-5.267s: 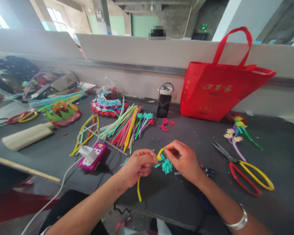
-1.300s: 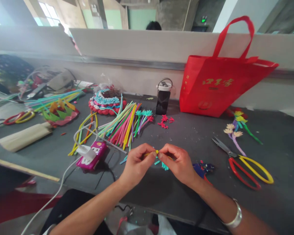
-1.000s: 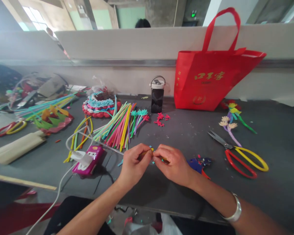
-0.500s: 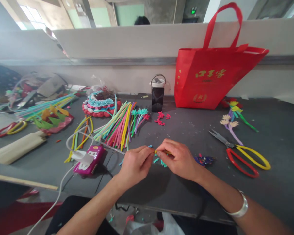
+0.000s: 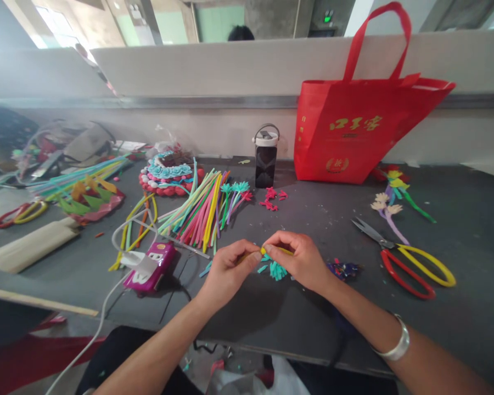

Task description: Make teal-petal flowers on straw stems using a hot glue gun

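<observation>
Over the front of the dark table, my left hand point(image 5: 230, 269) and my right hand point(image 5: 298, 260) meet fingertip to fingertip. Both pinch a yellow pipe cleaner point(image 5: 263, 250); a small yellow lump shows between the thumbs, and part of the stem runs under my right fingers. Just beneath the hands lie cut teal pipe cleaner pieces point(image 5: 277, 270). Right of my right hand is a small dark blue bundle point(image 5: 344, 269), partly hidden by the wrist. Farther right rest scissors point(image 5: 387, 243) with one red and one yellow handle, blades apart.
Behind my hands lie a fan of coloured pipe cleaners point(image 5: 195, 219) and several red pieces point(image 5: 268, 204). A bottle point(image 5: 265, 164) and a red bag point(image 5: 354, 137) stand at the back. Pipe cleaner flowers point(image 5: 386, 206) lie right; a purple power strip point(image 5: 158, 266) with a white cable is left.
The fingers of both hands have shifted on the yellow pipe cleaner, and my left thumb now lies straighter along it. More of the teal pieces beneath shows.
</observation>
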